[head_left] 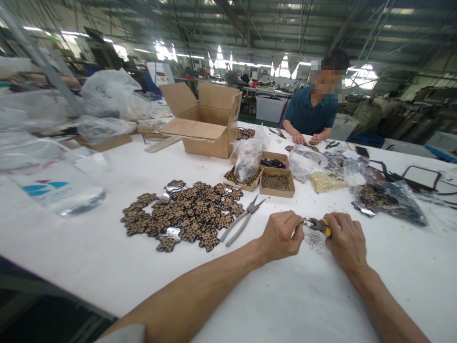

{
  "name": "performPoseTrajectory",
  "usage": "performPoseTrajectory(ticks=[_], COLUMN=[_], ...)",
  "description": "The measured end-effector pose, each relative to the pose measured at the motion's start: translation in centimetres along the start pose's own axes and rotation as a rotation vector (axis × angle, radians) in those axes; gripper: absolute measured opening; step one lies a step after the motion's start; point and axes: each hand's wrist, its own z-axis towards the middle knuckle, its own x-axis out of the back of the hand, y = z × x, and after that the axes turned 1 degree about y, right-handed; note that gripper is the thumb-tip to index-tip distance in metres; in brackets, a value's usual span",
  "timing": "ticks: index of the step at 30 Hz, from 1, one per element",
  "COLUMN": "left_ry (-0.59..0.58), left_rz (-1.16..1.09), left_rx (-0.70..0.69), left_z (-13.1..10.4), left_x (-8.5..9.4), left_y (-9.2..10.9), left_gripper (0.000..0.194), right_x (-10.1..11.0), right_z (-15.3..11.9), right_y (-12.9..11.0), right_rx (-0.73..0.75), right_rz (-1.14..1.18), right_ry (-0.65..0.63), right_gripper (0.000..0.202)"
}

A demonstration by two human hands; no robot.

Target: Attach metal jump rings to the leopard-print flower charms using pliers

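Yellow-handled pliers (317,226) are gripped in my right hand (346,238), their jaws pointing left. Directly at the jaw tips, my left hand (283,233) is closed in a pinch; whatever sits between its fingers is too small to name. Below the pliers, small metal rings (313,239) lie scattered on the white table (278,300). A second pair of pliers (243,220), grey and long-nosed, rests with its jaws spread to the left of my left hand. Beside it spreads a pile of leopard-print, bear-shaped patches (193,212), a few showing silvery backs.
Small cardboard trays (277,183) of metal parts stand ahead, behind them an open carton (209,138). Plastic bags (389,197) of patches and hardware lie at right. A large clear bag (60,183) lies at left. Across the table another person (310,112) handles patches.
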Motion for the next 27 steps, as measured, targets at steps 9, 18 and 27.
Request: performPoseTrajectory(ticks=[9, 18, 27], left_ry=[-0.008, -0.039, -0.020], left_rz=[-0.017, -0.116, -0.121], left_rx=[0.020, 0.119, 0.122], left_z=[-0.06, -0.18, -0.15], left_x=[-0.04, -0.01, 0.09], left_y=[0.04, 0.09, 0.23], left_gripper=[0.007, 0.009, 0.008], right_x=[0.10, 0.20, 0.26], right_z=[0.19, 0.14, -0.07], right_y=[-0.21, -0.37, -0.38], right_rx=[0.007, 0.017, -0.017], right_rz=[0.028, 0.051, 0.134], right_ry=[0.031, 0.045, 0.034], right_gripper=[0.023, 0.026, 0.046])
